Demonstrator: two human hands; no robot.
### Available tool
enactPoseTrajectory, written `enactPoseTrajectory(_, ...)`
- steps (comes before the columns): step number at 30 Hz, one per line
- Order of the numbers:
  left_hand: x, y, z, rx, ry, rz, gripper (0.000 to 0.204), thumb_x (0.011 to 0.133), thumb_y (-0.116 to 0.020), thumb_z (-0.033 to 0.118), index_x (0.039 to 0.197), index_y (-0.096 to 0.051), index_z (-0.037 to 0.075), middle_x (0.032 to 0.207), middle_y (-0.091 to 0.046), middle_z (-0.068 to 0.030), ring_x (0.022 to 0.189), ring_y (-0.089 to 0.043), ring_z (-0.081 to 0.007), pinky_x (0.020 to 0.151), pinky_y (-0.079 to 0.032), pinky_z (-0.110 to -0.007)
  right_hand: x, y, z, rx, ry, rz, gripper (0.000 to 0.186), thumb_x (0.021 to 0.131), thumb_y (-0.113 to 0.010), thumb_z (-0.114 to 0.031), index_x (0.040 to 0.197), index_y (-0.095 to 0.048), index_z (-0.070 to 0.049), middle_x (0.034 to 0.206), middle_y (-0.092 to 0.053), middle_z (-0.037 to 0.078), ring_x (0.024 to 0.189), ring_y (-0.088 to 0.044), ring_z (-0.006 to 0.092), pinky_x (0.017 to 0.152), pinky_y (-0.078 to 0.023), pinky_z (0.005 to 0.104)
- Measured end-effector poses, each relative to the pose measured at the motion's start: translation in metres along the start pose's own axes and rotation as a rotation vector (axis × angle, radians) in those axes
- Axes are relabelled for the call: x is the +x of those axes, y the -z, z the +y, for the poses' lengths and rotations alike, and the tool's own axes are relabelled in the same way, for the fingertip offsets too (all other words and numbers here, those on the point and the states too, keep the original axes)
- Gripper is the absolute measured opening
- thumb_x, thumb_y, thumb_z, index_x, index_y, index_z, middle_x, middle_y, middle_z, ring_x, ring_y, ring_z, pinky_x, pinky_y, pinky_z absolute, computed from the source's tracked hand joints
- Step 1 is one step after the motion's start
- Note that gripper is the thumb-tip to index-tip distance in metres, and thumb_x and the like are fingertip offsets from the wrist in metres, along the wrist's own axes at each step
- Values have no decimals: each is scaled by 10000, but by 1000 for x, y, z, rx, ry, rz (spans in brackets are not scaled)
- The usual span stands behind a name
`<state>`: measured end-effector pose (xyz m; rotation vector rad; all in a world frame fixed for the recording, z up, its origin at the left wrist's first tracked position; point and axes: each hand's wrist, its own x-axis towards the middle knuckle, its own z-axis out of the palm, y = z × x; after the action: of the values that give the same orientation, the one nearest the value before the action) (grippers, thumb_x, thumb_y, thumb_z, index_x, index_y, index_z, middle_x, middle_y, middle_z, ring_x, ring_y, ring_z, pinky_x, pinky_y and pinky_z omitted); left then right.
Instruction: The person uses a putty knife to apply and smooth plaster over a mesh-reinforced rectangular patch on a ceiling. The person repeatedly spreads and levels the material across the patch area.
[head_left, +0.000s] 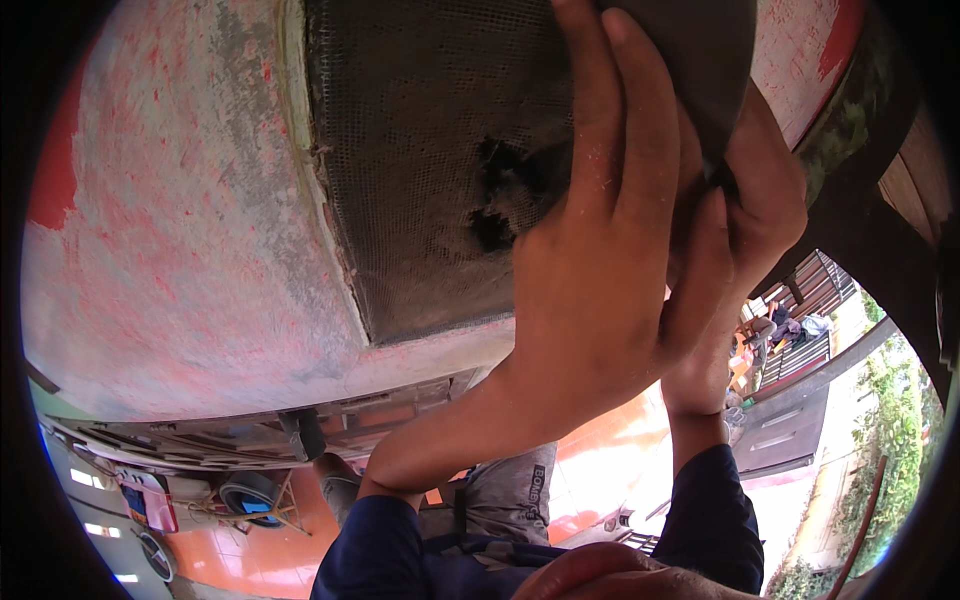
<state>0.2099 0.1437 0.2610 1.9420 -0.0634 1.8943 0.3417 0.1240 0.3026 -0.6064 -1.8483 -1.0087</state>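
Observation:
A dark mesh panel [400, 200] with a ragged hole is set in a worn pink-and-white painted surface [190, 190] above me. A dark, smooth sheet [705, 60] hangs over its right side, narrowing to a tip between my hands. My left hand [600, 270] lies against the panel just right of the hole. Two of its fingers stretch upward along the sheet's edge, and its thumb points at the tip. Behind it, my right hand [765, 190] has bent fingers closed on the sheet's lower right edge. Its fingertips are partly hidden.
A dark curved beam [870, 220] runs close by on the right. Below are an orange tiled floor [610, 450] and, at lower left, a dark round basin [255, 497] on a wooden stand. Green plants [885, 440] and a slatted bench [820, 300] with heaped things lie off to the right.

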Motion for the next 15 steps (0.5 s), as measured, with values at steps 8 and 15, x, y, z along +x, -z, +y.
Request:
enactPoseTrajectory(8,-9,11,-9,33,-37,15,855,898,-607,166,1537,-115,-117,1552,-155,-415,967,-687,-347,605,-562,-296,24,-6,-32,-69,-131,-126,368,841,-649,-191,1089,-682,80,1055,-693,198,921,-692,301,803,-534,342)
enactPoseTrajectory(15,-4,17,3,31,98,-5,858,892,-613,173,1539,-126,-113,1561,-154,-404,855,-704,-317,576,-551,-302,30,4,-35,-28,-117,-162,359,823,-663,-169,1085,-688,75,1052,-699,183,930,-693,275,795,-536,335)
